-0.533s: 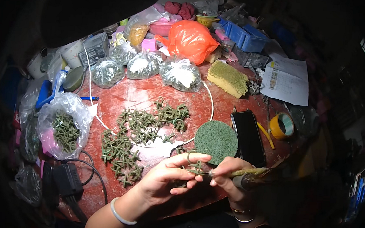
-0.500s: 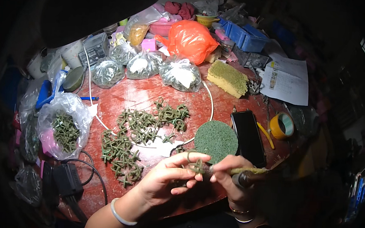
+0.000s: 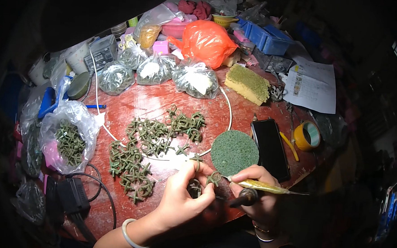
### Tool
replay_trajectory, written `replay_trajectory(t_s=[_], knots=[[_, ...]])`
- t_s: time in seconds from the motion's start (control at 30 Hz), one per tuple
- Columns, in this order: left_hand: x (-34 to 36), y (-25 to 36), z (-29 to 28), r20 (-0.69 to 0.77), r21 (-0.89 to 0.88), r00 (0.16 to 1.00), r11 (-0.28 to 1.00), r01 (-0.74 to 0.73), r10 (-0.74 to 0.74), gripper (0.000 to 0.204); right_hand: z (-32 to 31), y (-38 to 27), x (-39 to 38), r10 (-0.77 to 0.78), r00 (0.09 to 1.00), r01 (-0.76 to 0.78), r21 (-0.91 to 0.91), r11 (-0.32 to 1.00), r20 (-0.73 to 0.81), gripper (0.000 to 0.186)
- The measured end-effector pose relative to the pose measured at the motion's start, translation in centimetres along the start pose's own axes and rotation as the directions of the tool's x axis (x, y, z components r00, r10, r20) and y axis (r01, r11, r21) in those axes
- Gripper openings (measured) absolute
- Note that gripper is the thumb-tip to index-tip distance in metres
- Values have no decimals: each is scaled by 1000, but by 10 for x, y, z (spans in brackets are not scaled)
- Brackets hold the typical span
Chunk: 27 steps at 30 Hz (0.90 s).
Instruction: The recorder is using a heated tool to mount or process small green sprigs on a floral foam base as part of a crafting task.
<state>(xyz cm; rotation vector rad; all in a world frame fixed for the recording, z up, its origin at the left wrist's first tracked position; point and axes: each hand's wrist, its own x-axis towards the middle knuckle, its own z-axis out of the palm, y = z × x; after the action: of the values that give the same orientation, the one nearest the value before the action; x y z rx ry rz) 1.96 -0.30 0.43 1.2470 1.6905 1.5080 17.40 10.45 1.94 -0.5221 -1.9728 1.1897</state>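
Above our red desk (image 3: 163,102), our left hand (image 3: 179,190) and right hand (image 3: 266,204) sit close, the right clamped on a yellow-handled tool (image 3: 267,187), the left pinching a small green piece (image 3: 213,178) near its tip, where a loose pinch could let us drop or nick it.

Along the far edge of your desk (image 3: 161,99) you have four bulging clear bags (image 3: 115,78), one orange-red bag (image 3: 207,42) and one sponge (image 3: 247,85); toward the right edge, one phone (image 3: 270,148), one tape roll (image 3: 301,137) and one paper sheet (image 3: 312,88). You have one round green pad (image 3: 235,153); the small green pieces (image 3: 129,165) overlap too much to count.
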Motion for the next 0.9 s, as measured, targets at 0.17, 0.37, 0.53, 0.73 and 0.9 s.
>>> replay_trajectory(t_s=[0.17,0.37,0.53,0.73,0.9], knots=[[-1,4,-2,-4,95,999,995,-36,36,23,5,2,0,-18,1000,20,-84,996,21,14],[2,0,1,-41,96,991,988,-122,126,23,3,-2,-10,267,947,-228,213,950,-180,18],[0,4,2,-1,8,995,995,-102,102,26,8,3,0,37,997,-37,-3,999,-67,26],[10,6,-14,511,-474,804,682,557,-302,31,7,9,-3,146,984,-121,228,966,-98,26],[8,3,-15,560,-519,794,646,559,-238,24,4,13,-4,172,984,-162,179,971,-42,24]])
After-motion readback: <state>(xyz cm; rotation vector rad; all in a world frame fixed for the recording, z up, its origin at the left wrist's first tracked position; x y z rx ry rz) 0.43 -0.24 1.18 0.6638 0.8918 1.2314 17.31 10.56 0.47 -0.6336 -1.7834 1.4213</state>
